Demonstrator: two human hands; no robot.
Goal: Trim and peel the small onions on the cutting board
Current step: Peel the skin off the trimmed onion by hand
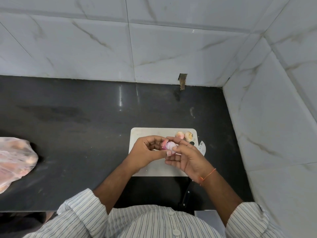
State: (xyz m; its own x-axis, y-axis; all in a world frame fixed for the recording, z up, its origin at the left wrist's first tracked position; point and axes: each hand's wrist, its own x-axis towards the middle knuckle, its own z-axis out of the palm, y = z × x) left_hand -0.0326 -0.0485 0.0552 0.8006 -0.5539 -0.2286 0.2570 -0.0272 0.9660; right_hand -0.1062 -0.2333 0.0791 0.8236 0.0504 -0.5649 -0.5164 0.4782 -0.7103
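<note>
Above the white cutting board [142,166], which lay on the dark countertop [77,134] near the tiled corner, both hands met around one small onion [169,146]. The left hand [147,152] curled its fingers round the onion's left side, where a flap of pink skin stood loose, with its thumb lying across the underside. The right hand [187,157] pinched the pale, already bared right side of the same onion between fingertips and thumb, its other fingers loosely bent below. The onion was held just clear of the board, over its middle. Two more small onions [184,135] sat touching one another at the board's far right corner, apart from the hands. A knife [202,147] lay along the board's right edge, its blade tip showing beyond the right hand and its black handle [186,197] pointing back toward the person, the middle hidden by the wrist. An orange thread [207,176] circled the right wrist. Well apart to the left, a thin plastic bag [15,160] holding more onions rested on the countertop.
</note>
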